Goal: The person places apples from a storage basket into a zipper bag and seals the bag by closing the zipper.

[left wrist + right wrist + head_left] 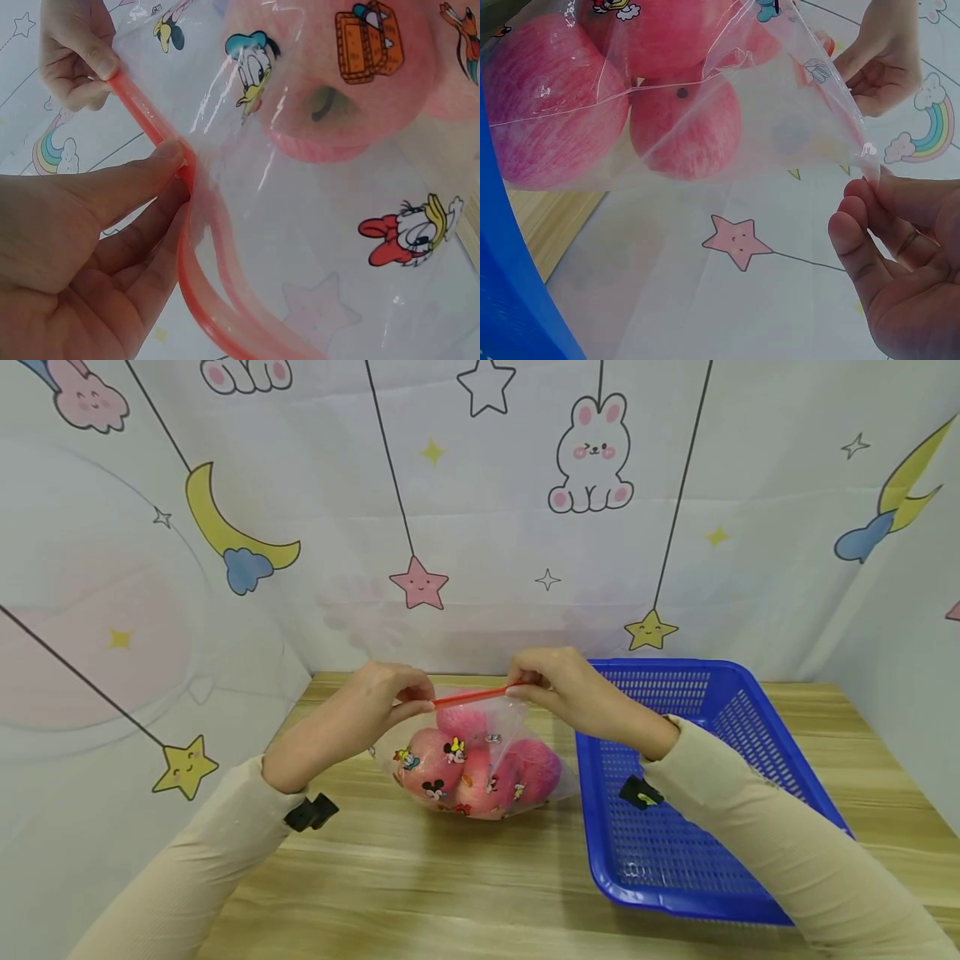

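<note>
A clear zip bag with cartoon prints holds several pinkish-red apples and sits on the table. Its red zip strip runs along the top between both hands. My left hand pinches the strip between thumb and fingers near the left end. In the left wrist view, the two zip edges stand apart on the near side of that thumb, while the stretch toward the other hand looks pressed together. My right hand pinches the bag's right top corner, also seen in the right wrist view.
A blue plastic basket stands on the wooden table just right of the bag, under the right forearm. Behind the table hangs a white cloth with printed stars, moons and rabbits.
</note>
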A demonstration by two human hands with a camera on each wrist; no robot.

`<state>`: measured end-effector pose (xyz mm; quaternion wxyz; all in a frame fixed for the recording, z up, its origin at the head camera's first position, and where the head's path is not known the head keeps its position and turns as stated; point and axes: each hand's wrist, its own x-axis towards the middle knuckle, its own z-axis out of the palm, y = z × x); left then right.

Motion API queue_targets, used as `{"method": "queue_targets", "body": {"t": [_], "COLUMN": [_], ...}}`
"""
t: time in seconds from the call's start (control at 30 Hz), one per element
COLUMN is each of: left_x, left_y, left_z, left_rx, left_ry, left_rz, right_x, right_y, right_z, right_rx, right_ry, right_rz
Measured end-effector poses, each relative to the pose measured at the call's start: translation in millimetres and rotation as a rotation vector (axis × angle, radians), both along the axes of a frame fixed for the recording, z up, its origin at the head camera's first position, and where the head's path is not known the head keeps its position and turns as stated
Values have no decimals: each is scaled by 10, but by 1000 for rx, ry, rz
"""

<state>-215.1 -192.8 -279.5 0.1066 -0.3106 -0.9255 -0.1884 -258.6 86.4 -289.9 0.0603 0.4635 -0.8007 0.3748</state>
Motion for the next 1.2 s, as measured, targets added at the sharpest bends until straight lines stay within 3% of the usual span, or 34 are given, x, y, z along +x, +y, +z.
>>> {"method": "queue_targets", "body": {"t": [1.2], "left_x": [-58], "left_y": [-1], "left_z": [-19], "left_rx": [7], "left_ry": [-17], "left_rz": [-13], "right_x": [-13], "right_y": [110], "right_z": [4], "right_rx": [1], "right_ry": [24], "right_rz": [-6]}}
